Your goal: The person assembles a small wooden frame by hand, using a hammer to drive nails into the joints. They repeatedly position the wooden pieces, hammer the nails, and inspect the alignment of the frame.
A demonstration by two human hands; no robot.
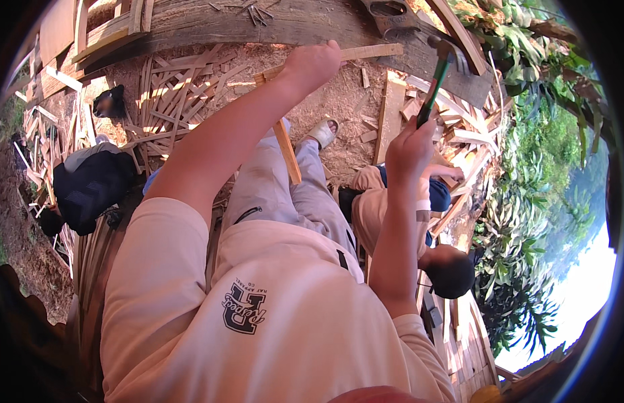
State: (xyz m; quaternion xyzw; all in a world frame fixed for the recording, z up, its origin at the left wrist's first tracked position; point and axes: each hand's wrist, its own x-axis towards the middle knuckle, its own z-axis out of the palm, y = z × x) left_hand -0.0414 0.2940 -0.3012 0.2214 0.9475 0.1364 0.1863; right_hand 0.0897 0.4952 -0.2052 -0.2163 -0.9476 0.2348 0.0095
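Head view shows the right hand [409,149] clenched on a raised green-handled hammer [441,74], while the left hand [310,65] closes around a thin wooden strip [355,53] lying against the heavy beam [278,23]. Fastening looks unfinished, with offcuts [171,94] scattered on the sawdust below.

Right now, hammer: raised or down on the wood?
Raised. The right hand grips the hammer by its green handle, head up and clear of the wooden strip that the left hand holds.
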